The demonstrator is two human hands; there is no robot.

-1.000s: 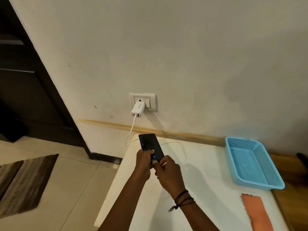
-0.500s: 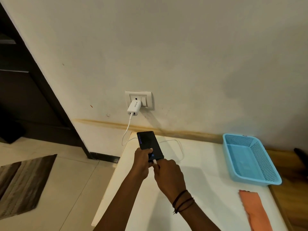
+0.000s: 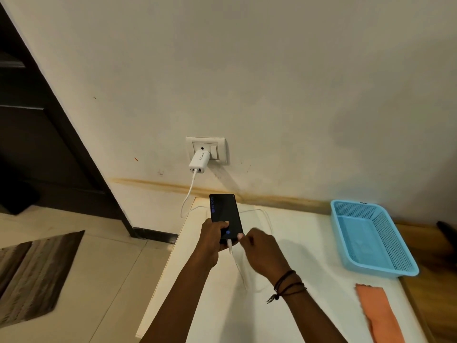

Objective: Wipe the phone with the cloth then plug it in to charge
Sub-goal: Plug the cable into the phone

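Note:
My left hand (image 3: 213,235) holds the black phone (image 3: 223,213) by its lower end above the table's far left corner. The screen is lit with a blue fingerprint symbol. A white cable (image 3: 230,246) is plugged into the phone's bottom port and trails over the table to the white charger (image 3: 198,163) in the wall socket (image 3: 207,149). My right hand (image 3: 259,248) is just right of the phone's bottom, fingers loosely curled, a fingertip touching the phone's corner, holding nothing. The orange cloth (image 3: 378,311) lies flat at the table's near right.
A light blue plastic basket (image 3: 371,237) stands on the white table (image 3: 309,243) at the right, against the wall. A dark door frame (image 3: 49,120) and a striped mat (image 3: 32,273) on the tiled floor are to the left.
My right hand has let go of the cable plug and drawn slightly right. The plug now sits in the phone's port and the screen shows more light.

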